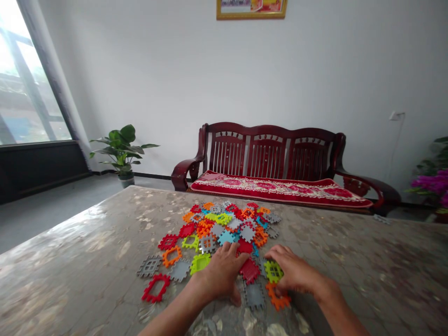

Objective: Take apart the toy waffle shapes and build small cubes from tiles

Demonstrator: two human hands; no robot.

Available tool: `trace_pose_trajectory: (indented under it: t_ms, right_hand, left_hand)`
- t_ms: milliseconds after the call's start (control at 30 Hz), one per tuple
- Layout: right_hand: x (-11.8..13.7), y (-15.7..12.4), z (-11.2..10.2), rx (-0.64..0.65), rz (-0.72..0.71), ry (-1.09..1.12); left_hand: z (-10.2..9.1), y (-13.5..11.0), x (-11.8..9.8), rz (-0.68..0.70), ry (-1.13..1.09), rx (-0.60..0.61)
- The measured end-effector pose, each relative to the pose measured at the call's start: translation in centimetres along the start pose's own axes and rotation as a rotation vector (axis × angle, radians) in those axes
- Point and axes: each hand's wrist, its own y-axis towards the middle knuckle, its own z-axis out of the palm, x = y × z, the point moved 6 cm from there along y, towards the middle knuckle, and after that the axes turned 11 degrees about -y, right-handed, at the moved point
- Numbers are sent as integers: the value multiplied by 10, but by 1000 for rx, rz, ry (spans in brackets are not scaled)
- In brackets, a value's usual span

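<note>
From the head view, the table (94, 261) runs out wide past the pieces on both sides; its far edge passes just behind the heap, with the red-brown wooden bench (266, 154) beyond. A small grey item (381, 219) sits well off to the right, near that far edge. Between the two hands, just a narrow strip, and it's filled: a solid red piece (249, 271), a grey piece (254, 296) below it. Left hand (226, 270) now, fingers spread over the heap's near side, a lime-green piece (200, 264) just beside it. Right hand (294, 270), fingers curved around a lime-green windowed piece (273, 271), thumb over an orange piece (278, 296); whether it pinches either, can't tell. And the heap of toothed tiles (217, 231), mid-table: flat, squarish, notched all round, in red, orange, lime, blue and grey, some solid, some windowed, overlapping towards the back.
</note>
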Motion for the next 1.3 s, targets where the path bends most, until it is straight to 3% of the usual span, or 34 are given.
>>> trace_pose_trajectory:
  t_ms: [100,333,600,767,933,1033,1300]
  right_hand:
    - [-3,4,-3,35,73,-4]
    - [-10,11,-2,-39,191,56]
    - [-26,22,6,-284,310,291]
    - [-24,24,11,-258,352,672]
    - [0,26,10,-228,281,1031]
    - [11,31,12,-215,249,978]
    - [12,31,19,-107,190,402]
  left_hand:
    - [5,-3,0,-52,51,18]
    - [5,-14,-4,-122,69,25]
    - [11,-12,4,-109,95,-52]
    - [8,-14,13,-130,39,-120]
    - [5,-12,19,-131,-40,-178]
    - [2,-14,14,-149,-75,-218]
    - [11,-19,7,-171,-72,-176]
